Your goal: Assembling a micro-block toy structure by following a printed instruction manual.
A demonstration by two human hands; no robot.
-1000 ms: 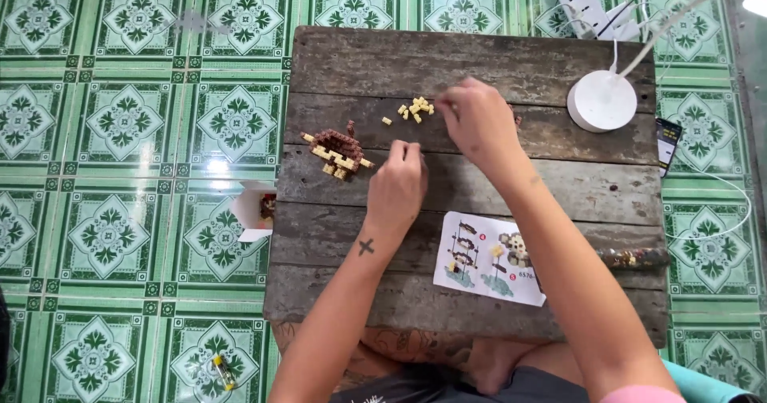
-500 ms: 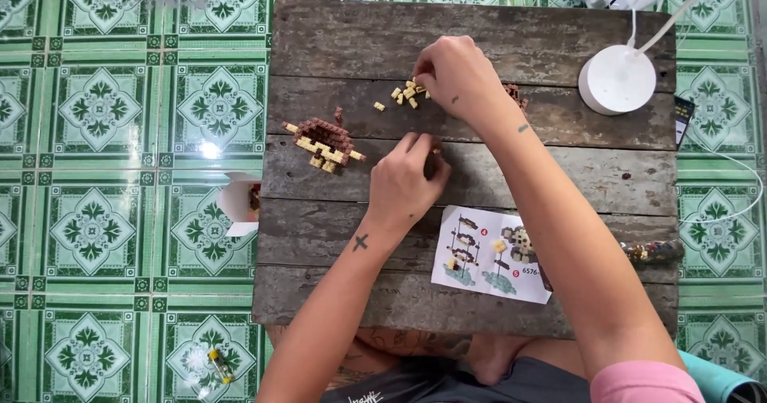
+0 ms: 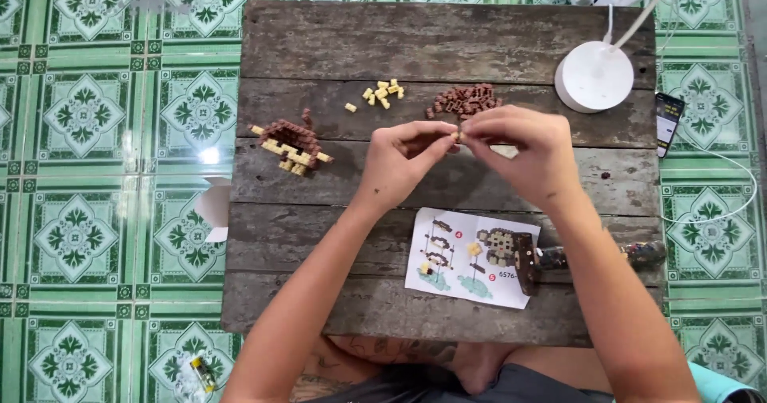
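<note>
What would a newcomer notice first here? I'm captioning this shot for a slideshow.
Both hands meet mid-table, left hand and right hand pinching a tiny tan brick together. To the left sits a half-built brown-and-tan brick model; the instruction sheet lies nearer the person.

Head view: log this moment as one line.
left hand and right hand: pinching tiny tan building brick together | below: weathered wooden board | left: half-built brown-and-tan brick model
</note>
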